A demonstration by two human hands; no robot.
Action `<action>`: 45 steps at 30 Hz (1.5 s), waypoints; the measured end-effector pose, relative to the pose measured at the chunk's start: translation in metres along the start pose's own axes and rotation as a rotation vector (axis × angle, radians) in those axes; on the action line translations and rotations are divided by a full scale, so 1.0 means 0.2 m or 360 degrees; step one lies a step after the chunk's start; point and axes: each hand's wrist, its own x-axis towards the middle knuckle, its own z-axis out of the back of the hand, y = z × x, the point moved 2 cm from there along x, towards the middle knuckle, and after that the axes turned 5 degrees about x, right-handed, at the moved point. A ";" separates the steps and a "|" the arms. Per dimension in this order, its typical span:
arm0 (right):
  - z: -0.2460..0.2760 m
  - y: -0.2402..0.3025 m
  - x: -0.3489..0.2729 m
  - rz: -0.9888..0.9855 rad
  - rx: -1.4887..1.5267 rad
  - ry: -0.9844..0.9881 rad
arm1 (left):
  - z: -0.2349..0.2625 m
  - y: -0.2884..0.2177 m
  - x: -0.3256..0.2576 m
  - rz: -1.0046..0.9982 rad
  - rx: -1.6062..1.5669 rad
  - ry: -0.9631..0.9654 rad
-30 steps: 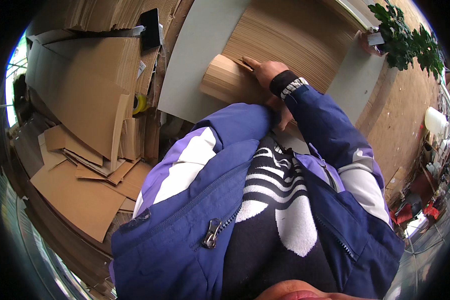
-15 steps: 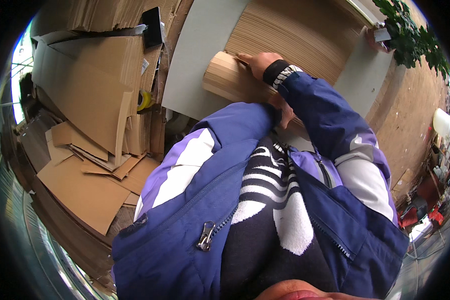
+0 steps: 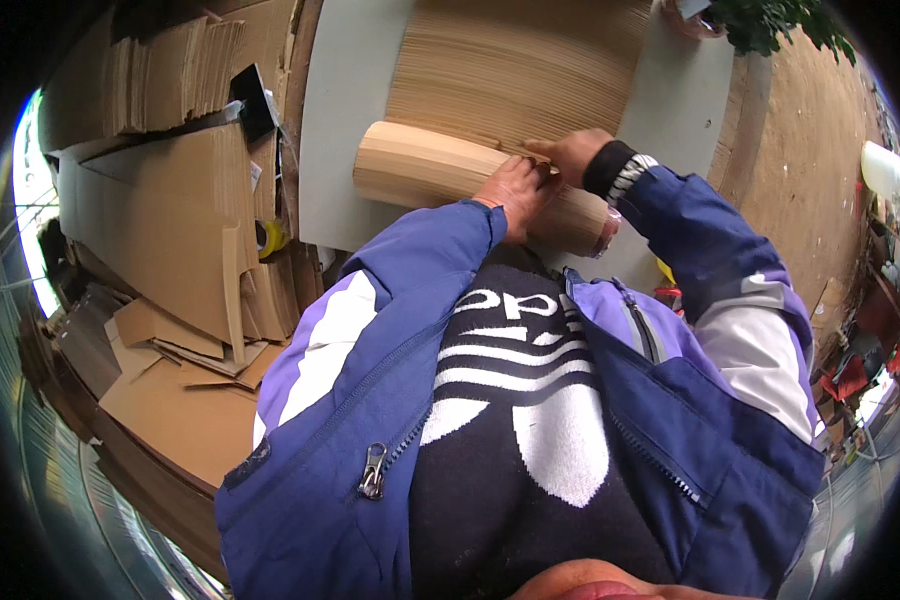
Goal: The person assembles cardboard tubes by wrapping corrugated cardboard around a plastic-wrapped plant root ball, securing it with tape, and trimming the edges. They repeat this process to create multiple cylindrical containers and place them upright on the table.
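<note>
A tan mat of narrow wood-like slats (image 3: 515,65) lies flat on a pale grey board, its near end wound into a thick roll (image 3: 415,165). My left hand (image 3: 518,195) lies across the middle of the roll, its fingers closed over the top. Close beside it on the right, my right hand (image 3: 575,155) has its index finger stretched out along the line where the roll meets the flat part. Its other fingers are bent and partly hidden. The two hands nearly touch. Reddish material shows at the right end of the roll.
The grey board (image 3: 345,110) extends past both sides of the mat. Cardboard sheets (image 3: 170,220) are stacked at the left, with a dark flat device (image 3: 255,103) and yellow tape roll (image 3: 270,238) there. A leafy plant (image 3: 780,25) stands far right, near a white container (image 3: 882,168).
My left hand has come up from the near side of the roll onto its top. The right hand has moved from near the roll's left end toward its right part. The view has shifted.
</note>
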 end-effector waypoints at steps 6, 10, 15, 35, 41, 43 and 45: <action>-0.16 -0.14 -0.07 -0.0009 0.0009 -0.0175 | 0.01 0.01 0.01 -0.0006 0.0022 -0.0018; -0.27 -0.36 -0.29 -0.0181 0.0036 -0.0081 | 0.02 -0.01 0.01 0.0025 0.0039 0.0052; -0.48 -0.69 -0.78 -0.0380 -0.0166 -0.0051 | 0.01 0.00 0.01 0.0036 -0.0114 0.0050; -0.39 -0.34 -0.06 -0.0998 0.1026 -0.0675 | 0.01 -0.02 0.01 0.0056 0.0039 0.0033; -0.48 -0.32 -0.09 -0.1271 0.1051 -0.1011 | -0.01 -0.02 0.00 0.0049 -0.0012 0.0018; -0.49 -0.35 -0.02 -0.1339 0.1165 -0.1118 | -0.01 -0.02 -0.01 0.0052 0.0020 0.0024; -0.50 -0.40 0.06 -0.1440 0.1285 -0.1173 | 0.00 -0.02 -0.01 0.0055 0.0028 0.0028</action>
